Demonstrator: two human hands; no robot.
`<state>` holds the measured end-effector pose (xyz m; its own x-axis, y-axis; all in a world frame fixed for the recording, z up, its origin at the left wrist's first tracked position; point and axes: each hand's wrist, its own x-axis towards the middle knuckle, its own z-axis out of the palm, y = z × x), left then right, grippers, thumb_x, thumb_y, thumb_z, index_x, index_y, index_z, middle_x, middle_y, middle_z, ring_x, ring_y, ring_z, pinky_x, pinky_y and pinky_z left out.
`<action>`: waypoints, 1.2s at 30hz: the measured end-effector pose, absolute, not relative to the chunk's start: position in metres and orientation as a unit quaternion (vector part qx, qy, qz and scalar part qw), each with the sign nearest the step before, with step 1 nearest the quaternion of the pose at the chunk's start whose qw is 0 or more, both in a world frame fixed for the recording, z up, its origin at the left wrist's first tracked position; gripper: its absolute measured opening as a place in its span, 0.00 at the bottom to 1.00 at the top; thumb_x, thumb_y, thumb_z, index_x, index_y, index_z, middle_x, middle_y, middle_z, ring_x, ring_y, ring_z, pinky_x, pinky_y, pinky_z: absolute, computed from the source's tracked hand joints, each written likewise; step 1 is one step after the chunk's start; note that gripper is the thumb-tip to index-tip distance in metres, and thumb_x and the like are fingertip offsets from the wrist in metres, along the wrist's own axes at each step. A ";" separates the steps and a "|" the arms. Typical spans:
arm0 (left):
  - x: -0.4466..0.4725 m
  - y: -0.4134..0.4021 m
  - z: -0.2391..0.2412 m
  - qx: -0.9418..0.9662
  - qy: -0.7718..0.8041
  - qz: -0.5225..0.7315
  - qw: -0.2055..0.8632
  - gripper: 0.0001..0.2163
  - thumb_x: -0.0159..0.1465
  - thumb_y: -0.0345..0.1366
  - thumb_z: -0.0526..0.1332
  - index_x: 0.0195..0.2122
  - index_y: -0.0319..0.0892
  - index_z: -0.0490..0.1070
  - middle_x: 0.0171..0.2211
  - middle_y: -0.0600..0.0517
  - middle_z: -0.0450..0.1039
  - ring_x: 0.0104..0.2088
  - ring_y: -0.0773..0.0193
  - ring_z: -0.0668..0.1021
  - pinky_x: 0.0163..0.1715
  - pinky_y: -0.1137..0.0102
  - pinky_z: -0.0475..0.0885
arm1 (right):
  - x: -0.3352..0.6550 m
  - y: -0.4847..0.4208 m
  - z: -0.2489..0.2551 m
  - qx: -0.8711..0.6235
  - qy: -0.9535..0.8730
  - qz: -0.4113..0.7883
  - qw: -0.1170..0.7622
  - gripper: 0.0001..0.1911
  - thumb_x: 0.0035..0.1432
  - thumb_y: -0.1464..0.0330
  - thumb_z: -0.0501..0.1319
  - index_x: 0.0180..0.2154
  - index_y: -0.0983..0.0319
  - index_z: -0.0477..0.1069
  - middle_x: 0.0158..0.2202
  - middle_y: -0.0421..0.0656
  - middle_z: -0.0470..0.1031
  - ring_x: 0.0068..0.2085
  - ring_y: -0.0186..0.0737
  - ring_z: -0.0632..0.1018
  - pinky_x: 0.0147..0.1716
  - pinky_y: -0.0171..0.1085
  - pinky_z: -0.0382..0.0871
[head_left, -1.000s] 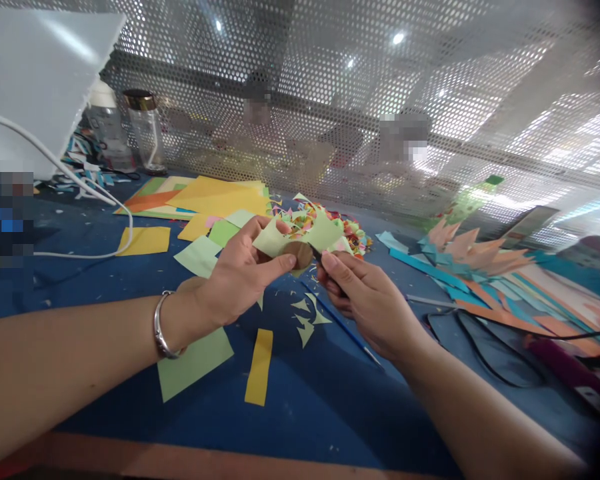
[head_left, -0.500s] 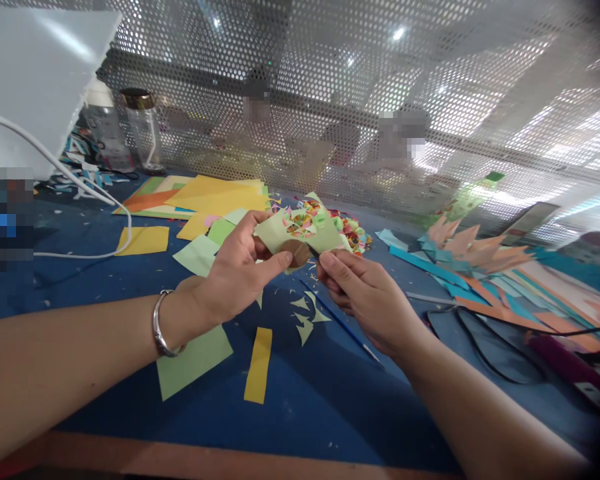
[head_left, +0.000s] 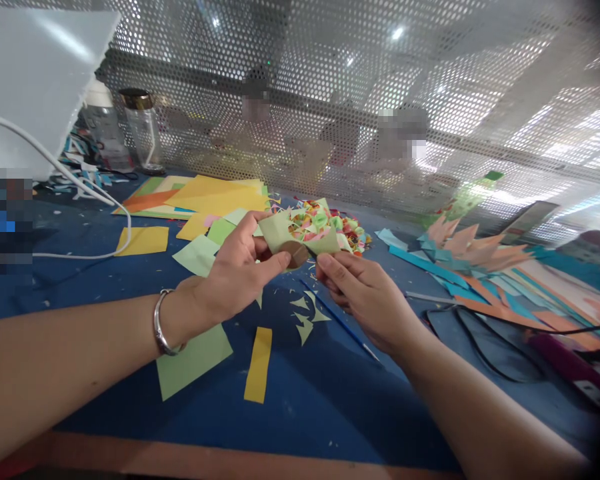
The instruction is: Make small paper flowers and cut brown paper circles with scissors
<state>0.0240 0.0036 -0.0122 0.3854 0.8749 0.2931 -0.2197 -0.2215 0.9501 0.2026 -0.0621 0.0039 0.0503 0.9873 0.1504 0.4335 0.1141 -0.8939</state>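
My left hand (head_left: pixel 243 267) pinches a pale green paper piece (head_left: pixel 275 230) above the table, with a brown round disc (head_left: pixel 295 254) pressed flat on it under the thumb. The paper is partly cut, and a flap of it stretches toward my right hand (head_left: pixel 357 287). That hand's fingers are closed at the paper's right end, around something thin and dark that I cannot make out. Below the hands lie several green paper offcuts (head_left: pixel 305 328), a yellow paper strip (head_left: pixel 258 365) and a green paper sheet (head_left: pixel 195 360), partly under my left wrist.
Behind the hands is a heap of curled colored paper bits (head_left: pixel 353 230). Yellow sheets (head_left: pixel 220 195) lie at back left, near two bottles (head_left: pixel 143 130). A blue thin-handled tool (head_left: pixel 347 327) lies beneath my right hand. Folded orange paper (head_left: pixel 473 247) and a black cable (head_left: pixel 485 343) are right.
The green paper has turned and shifted slightly, its right flap now narrower and showing more of the paper heap behind. Both hands stay in nearly the same place.
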 end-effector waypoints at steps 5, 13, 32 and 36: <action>0.025 0.005 -0.013 0.606 0.257 0.476 0.583 0.24 0.58 0.30 0.67 0.52 0.45 0.58 0.27 0.57 0.76 0.28 0.67 0.78 0.31 0.72 0.70 | 0.203 -0.062 0.004 -0.588 -0.615 0.311 0.424 0.23 0.63 0.49 0.57 0.26 0.60 0.66 0.19 0.32 0.52 0.19 0.29 0.53 0.18 0.34 0.46; 0.025 0.006 -0.014 0.598 0.240 0.469 0.603 0.24 0.57 0.29 0.67 0.52 0.46 0.58 0.31 0.54 0.78 0.33 0.63 0.81 0.37 0.66 0.74 | 0.204 -0.061 0.002 -0.588 -0.616 0.307 0.425 0.23 0.62 0.48 0.58 0.26 0.60 0.67 0.19 0.32 0.53 0.19 0.29 0.54 0.19 0.35 0.46; 0.024 0.004 -0.011 0.600 0.195 0.444 0.636 0.23 0.56 0.28 0.68 0.48 0.45 0.57 0.30 0.55 0.78 0.33 0.62 0.82 0.36 0.68 0.74 | 0.209 -0.060 0.001 -0.597 -0.642 0.279 0.391 0.25 0.62 0.47 0.56 0.25 0.60 0.66 0.19 0.33 0.54 0.21 0.31 0.55 0.20 0.35 0.49; 0.024 0.003 -0.010 0.603 0.193 0.434 0.641 0.23 0.56 0.28 0.67 0.48 0.45 0.57 0.31 0.54 0.79 0.33 0.62 0.82 0.36 0.67 0.74 | 0.208 -0.060 0.001 -0.595 -0.640 0.285 0.394 0.25 0.62 0.47 0.57 0.25 0.60 0.66 0.20 0.34 0.53 0.21 0.31 0.55 0.19 0.34 0.48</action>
<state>0.0239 0.0034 -0.0101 0.5484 0.7894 0.2759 -0.3244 -0.1033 0.9403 0.2076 -0.0599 0.0014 0.0189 0.9861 0.1653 0.5375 0.1294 -0.8333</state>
